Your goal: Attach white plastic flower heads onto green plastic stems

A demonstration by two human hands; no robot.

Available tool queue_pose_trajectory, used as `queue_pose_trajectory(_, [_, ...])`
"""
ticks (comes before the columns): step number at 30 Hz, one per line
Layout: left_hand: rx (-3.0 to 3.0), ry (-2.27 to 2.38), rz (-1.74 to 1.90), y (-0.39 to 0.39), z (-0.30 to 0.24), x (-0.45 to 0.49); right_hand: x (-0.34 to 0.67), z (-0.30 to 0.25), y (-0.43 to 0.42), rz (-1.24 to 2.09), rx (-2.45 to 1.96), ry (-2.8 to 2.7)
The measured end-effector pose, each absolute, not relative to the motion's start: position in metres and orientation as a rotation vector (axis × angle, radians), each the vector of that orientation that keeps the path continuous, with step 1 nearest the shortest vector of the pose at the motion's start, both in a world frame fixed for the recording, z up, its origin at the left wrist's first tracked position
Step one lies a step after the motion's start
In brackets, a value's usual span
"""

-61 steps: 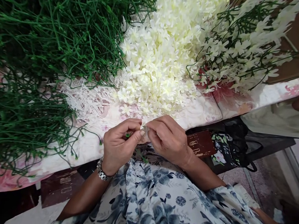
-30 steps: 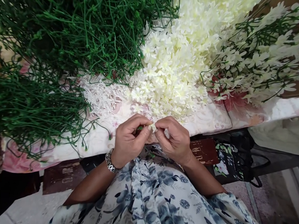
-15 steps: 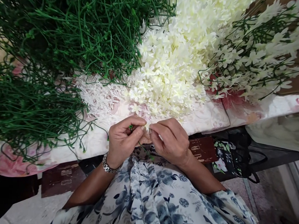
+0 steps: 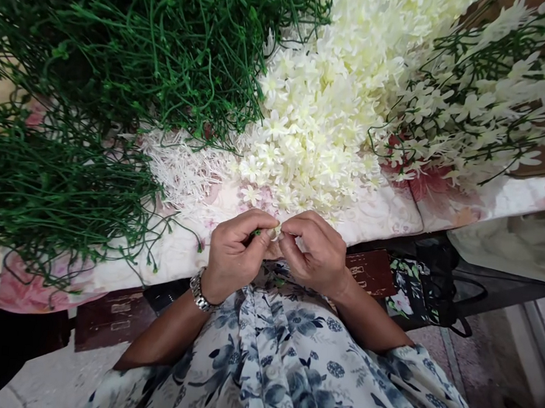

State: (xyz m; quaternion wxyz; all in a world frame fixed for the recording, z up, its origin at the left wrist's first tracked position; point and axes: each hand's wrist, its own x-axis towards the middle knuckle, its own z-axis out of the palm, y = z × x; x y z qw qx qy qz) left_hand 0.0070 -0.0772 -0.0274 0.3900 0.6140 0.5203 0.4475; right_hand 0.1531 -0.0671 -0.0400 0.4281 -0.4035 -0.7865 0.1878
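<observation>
Both my hands meet in front of my body at the table's near edge, fingertips almost touching. My left hand (image 4: 238, 248), with a metal watch (image 4: 198, 290) on its wrist, pinches a green plastic stem (image 4: 255, 232) between thumb and forefinger. The thumb and forefinger of my right hand (image 4: 315, 252) are pinched on a small white artificial flower (image 4: 276, 230) at the stem's tip. Fingers partly cover the flower, so how it sits on the stem is hidden. Just beyond lies a heap of loose creamy-white artificial flowers (image 4: 317, 127).
Green plastic stems (image 4: 161, 58) are piled high at the left and back. Thin white plastic pieces (image 4: 183, 166) lie beside them. Stems bearing white flowers (image 4: 469, 111) rest at the right. A floral cloth (image 4: 367, 215) covers the table. A black floral bag (image 4: 407, 287) is below its right edge.
My hands have moved slightly to the right, still pinched together around the stem and flower. The right fingers have closed in a little on the flower.
</observation>
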Motion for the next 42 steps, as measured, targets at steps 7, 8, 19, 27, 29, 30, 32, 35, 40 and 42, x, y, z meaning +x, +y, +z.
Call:
queue_pose_trajectory(7, [1.483,1.162,0.962,-0.077,-0.027,-0.001,0.166,-0.031,-0.062,0.712,-1.078,-1.786])
queue_pose_trajectory(8, [1.487,1.152,0.963,-0.077,-0.027,-0.003,0.168,-0.029,-0.061,0.722,-1.06,-1.799])
queue_pose_trajectory(19, [1.029,1.099,1.055,-0.086,-0.039,-0.001,0.17,-0.01,-0.051,0.613,-0.882,-2.1])
queue_pose_trajectory(27, [1.113,1.256,1.163,-0.082,-0.042,-0.004,0.167,-0.009,-0.048,0.581,-0.861,-2.168])
queue_pose_trajectory(29, [1.183,1.272,1.194,-0.082,-0.042,-0.005,0.167,-0.009,-0.048,0.579,-0.865,-2.191])
queue_pose_trajectory(30, [1.224,1.273,1.196,-0.082,-0.041,-0.005,0.168,-0.009,-0.047,0.577,-0.867,-2.209])
queue_pose_trajectory(32, [1.304,1.275,1.174,-0.082,-0.039,-0.006,0.168,-0.009,-0.047,0.568,-0.867,-2.258])
queue_pose_trajectory(35, [1.383,1.303,1.113,-0.083,-0.036,-0.007,0.17,-0.01,-0.047,0.523,-0.867,-2.329])
queue_pose_trajectory(40, [1.407,1.358,1.041,-0.083,-0.034,-0.006,0.17,-0.013,-0.048,0.403,-0.872,-2.412])
queue_pose_trajectory(42, [1.41,1.365,1.025,-0.082,-0.034,-0.005,0.169,-0.014,-0.048,0.362,-0.88,-2.421])
